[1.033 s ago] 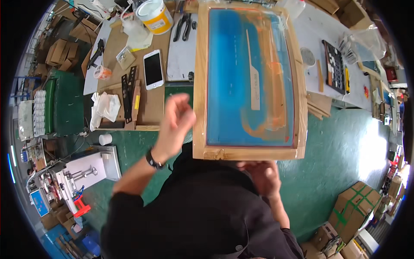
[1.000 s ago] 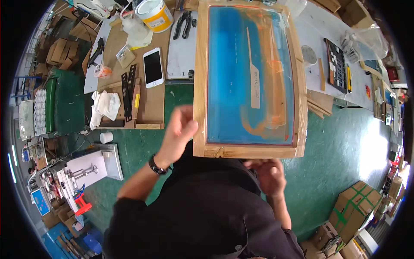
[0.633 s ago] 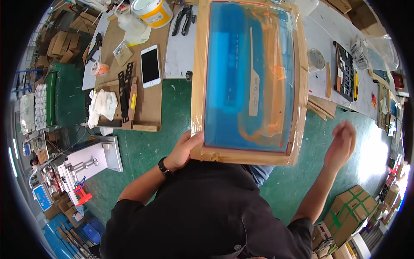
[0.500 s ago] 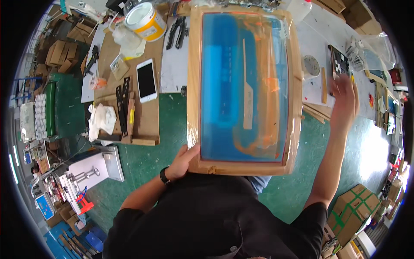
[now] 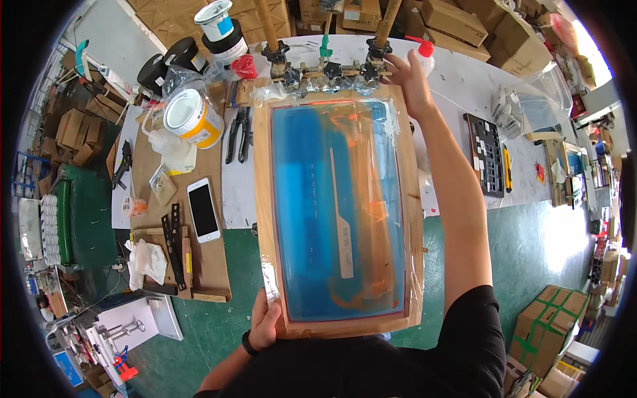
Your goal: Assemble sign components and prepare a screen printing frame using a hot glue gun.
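Observation:
A silk-screen printing frame (image 5: 417,265), wooden with blue mesh and orange-brown smears, stands before me, its far edge at a clamp bar (image 5: 325,74) with black knobs. My left hand (image 5: 264,323) grips the frame's near left corner, thumb on top; its other fingers are hidden below. At the far right corner, my right hand (image 5: 413,85) is raised with its fingers apart, close to the right black clamp knob (image 5: 378,50) and a red-capped bottle (image 5: 425,50). Whether it touches either one I cannot tell.
On the left lie a white phone (image 5: 204,209), pliers (image 5: 237,136) and a yellow-white bucket (image 5: 192,119). To the right are a black tray-like panel (image 5: 483,156) and a yellow cutter (image 5: 507,170). A carton (image 5: 548,325) with green tape sits on the floor.
My right hand has moved from above the black panel leftward and away from me to the clamp. The view has tilted up, showing the clamp bar. My left hand still holds the frame.

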Demonstrator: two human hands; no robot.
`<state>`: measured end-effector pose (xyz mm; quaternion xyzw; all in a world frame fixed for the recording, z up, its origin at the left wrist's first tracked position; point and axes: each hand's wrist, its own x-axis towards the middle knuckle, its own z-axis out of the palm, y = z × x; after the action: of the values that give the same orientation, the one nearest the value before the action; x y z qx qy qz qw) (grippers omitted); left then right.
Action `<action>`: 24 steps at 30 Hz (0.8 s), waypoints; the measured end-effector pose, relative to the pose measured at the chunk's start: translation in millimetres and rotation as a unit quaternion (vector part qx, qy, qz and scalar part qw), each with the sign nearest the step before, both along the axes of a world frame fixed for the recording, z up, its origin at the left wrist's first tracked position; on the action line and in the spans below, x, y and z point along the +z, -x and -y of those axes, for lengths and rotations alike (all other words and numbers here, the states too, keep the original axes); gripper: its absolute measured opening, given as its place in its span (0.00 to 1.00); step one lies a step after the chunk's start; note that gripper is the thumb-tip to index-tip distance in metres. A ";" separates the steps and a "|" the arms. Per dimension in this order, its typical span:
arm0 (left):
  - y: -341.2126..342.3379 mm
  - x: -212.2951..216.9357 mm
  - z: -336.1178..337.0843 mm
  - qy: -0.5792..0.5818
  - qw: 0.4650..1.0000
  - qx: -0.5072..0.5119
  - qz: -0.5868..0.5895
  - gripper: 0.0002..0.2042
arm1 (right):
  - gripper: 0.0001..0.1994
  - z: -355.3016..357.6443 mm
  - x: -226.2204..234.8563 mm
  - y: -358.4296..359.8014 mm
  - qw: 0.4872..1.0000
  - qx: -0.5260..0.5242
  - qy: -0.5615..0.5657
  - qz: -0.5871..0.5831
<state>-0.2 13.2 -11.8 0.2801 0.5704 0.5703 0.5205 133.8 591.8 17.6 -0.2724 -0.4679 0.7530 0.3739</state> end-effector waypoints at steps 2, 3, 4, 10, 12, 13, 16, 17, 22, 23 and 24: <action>0.5 4.1 -1.1 0.001 1.000 -0.007 0.003 0.25 | 0.46 -1.4 -2.7 6.1 1.000 0.027 -0.007 -0.002; 0.6 6.2 -2.1 0.001 1.000 -0.010 0.003 0.25 | 0.47 -2.3 -4.0 8.5 0.999 0.041 -0.012 -0.004; 0.4 8.4 -3.2 0.001 1.000 -0.015 0.003 0.25 | 0.48 -3.3 -5.3 10.3 0.999 0.048 -0.014 -0.005; -12.5 20.3 -8.0 0.069 0.988 0.091 0.099 0.17 | 0.49 -4.3 -10.3 11.7 0.997 0.062 -0.043 -0.012; -13.3 21.8 -7.4 0.085 0.984 0.095 0.126 0.15 | 0.49 -4.5 -10.4 12.1 0.998 0.055 -0.041 -0.012; -12.4 21.7 -6.9 0.092 0.982 0.095 0.137 0.14 | 0.49 -5.0 -10.1 12.1 0.998 0.050 -0.042 -0.014; -9.0 18.3 -5.4 0.087 0.983 0.091 0.135 0.13 | 0.49 -8.1 -9.1 12.0 0.998 0.038 -0.040 -0.018; -8.8 16.7 -4.8 0.077 0.985 0.090 0.122 0.12 | 0.49 -8.9 -9.1 11.8 0.999 0.034 -0.035 -0.019; -10.7 13.5 -4.9 0.051 0.988 0.099 0.103 0.12 | 0.48 -10.4 -11.6 10.7 0.999 -0.048 -0.016 0.017; -11.8 14.1 -5.6 0.054 0.987 0.104 0.109 0.13 | 0.47 -10.6 -12.3 10.9 0.996 -0.087 -0.013 0.033; -12.5 15.0 -6.5 0.056 0.986 0.109 0.114 0.13 | 0.47 -11.0 -12.9 11.4 0.991 -0.125 -0.018 0.044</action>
<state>12.4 19.7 3.2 0.1200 0.5653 0.6191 0.5318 122.4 602.8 4.7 -0.3549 -0.4600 0.6790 0.4488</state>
